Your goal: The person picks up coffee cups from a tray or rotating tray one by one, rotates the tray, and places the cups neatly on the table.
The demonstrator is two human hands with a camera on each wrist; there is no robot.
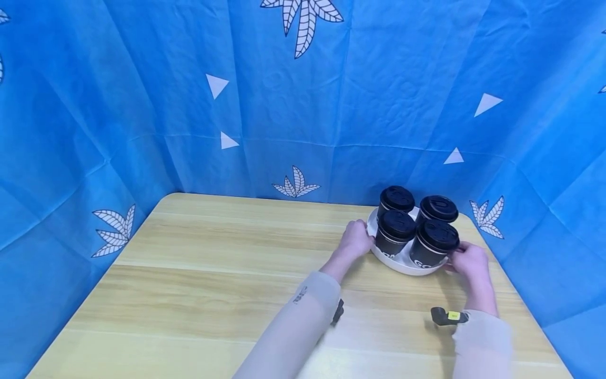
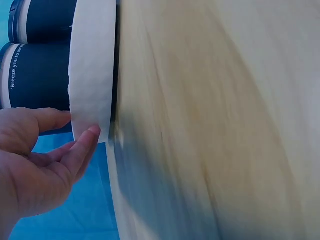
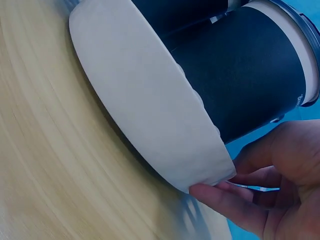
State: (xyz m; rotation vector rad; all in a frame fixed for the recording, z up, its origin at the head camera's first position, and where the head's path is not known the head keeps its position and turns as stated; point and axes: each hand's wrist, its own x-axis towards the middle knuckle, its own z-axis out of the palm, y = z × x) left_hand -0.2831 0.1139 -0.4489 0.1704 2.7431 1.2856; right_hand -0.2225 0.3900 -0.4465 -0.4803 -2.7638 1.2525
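Observation:
A round white tray (image 1: 406,269) stands at the back right of the table, bearing several black paper cups with black lids (image 1: 396,225). My left hand (image 1: 356,239) grips the tray's left edge; in the left wrist view its thumb is at the rim by a cup (image 2: 40,75) and its fingertips (image 2: 93,131) press the outer wall. On the opposite side my right hand (image 1: 470,259) pinches the edge, thumb near the rim and a finger low on the wall (image 3: 145,100). A dark gap shows under part of the tray; whether it is lifted, I cannot tell.
The pale wooden table (image 1: 213,284) reaches far to the left of the tray. A blue patterned curtain (image 1: 284,105) hangs close behind the cups and along both sides. Dark wrist mounts (image 1: 448,316) stick out from the sleeves.

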